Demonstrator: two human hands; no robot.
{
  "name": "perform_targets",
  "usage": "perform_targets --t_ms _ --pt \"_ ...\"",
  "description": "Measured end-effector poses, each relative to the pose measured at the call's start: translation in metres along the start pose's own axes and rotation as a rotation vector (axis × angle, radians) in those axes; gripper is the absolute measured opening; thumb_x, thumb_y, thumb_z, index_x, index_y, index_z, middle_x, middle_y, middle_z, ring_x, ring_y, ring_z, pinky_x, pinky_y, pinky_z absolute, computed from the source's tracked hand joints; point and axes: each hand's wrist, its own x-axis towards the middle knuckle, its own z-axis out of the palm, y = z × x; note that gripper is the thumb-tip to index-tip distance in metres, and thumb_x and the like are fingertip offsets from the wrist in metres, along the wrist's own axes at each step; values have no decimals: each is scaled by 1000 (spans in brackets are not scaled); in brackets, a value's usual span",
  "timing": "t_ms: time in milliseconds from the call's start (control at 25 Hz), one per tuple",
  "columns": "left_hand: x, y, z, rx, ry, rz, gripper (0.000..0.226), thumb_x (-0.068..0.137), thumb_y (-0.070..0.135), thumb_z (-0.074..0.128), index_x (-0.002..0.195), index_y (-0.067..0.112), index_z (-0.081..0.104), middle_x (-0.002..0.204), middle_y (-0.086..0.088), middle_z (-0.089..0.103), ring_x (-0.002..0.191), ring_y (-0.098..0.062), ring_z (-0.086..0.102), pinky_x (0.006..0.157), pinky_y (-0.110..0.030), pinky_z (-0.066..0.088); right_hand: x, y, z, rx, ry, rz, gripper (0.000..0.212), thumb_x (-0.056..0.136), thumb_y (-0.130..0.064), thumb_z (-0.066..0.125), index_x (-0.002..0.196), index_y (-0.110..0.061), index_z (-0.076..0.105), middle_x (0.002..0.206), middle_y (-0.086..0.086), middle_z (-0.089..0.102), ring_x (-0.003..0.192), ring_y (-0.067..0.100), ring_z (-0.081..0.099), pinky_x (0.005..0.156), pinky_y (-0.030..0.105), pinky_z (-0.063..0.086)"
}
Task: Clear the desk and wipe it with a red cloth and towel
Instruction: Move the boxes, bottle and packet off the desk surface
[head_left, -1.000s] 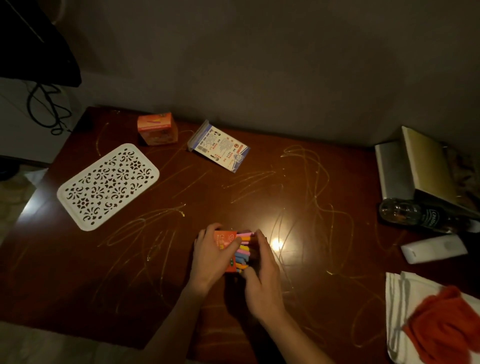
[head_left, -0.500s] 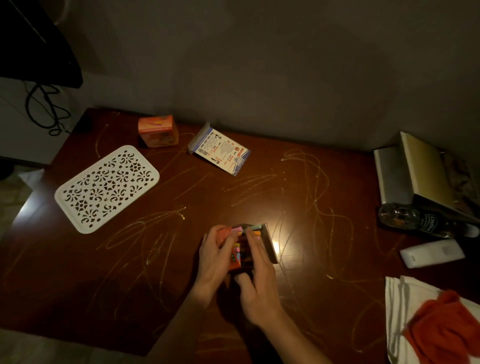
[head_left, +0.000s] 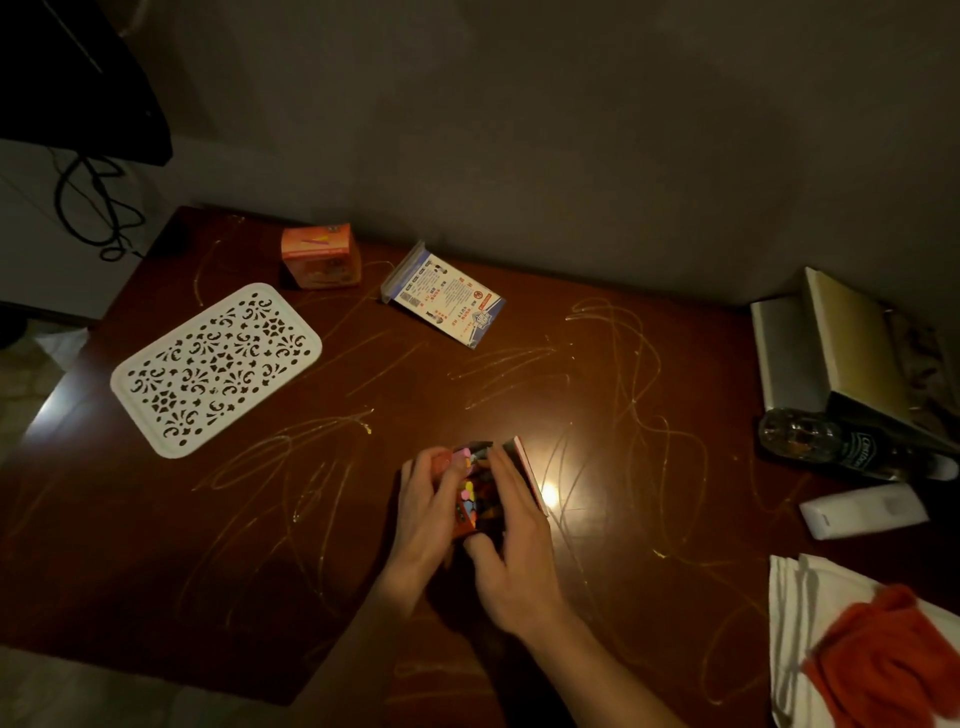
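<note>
Orange cardboard chalk box (head_left: 470, 499) sits mid-desk (head_left: 467, 395), lid flap open, coloured sticks showing; your left hand (head_left: 423, 512) curls round its left side, your right hand (head_left: 511, 540) grips the right; judge it light, crushable, contents brittle; hold both side walls, keep it upright.

Glossy wood desk (head_left: 519, 374); white towel (head_left: 800, 623), fuzzy red cloth (head_left: 883, 660).
</note>
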Motion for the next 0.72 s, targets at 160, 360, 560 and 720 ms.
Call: perform_targets --t_ms 160,360,560,720 --pt "-1 0 1 -36 7 -5 36 92 58 52 120 34 55 117 10 46 107 -7 53 91 -33 50 -3 1 4 26 50 46 73 82 -16 51 151 -25 31 152 -16 35 141 1 29 115 36 33" --pt "0 -2 -2 -165 0 -2 16 94 52 50 106 45 58 118 7 50 110 -13 58 91 -39 53 -5 -1 1 65 82 -31 73 79 -3 53 150 -18 38 152 -17 35 141 0 31 114 22 30" --pt "-1 1 6 -171 -31 17 15 95 50 45 102 51 59 116 10 54 112 -12 57 94 -39 50 -1 -10 7 7 64 16 68 88 -13 49 153 -23 31 153 -14 36 139 -4 29 114 23 32" --pt "-1 -3 7 -66 -28 73 37 92 54 38 119 37 57 121 9 52 115 -11 52 97 -36 47 8 -18 2 -19 143 41 48 97 -15 54 142 -28 44 127 -36 41 119 -25 35 94 -2 31"
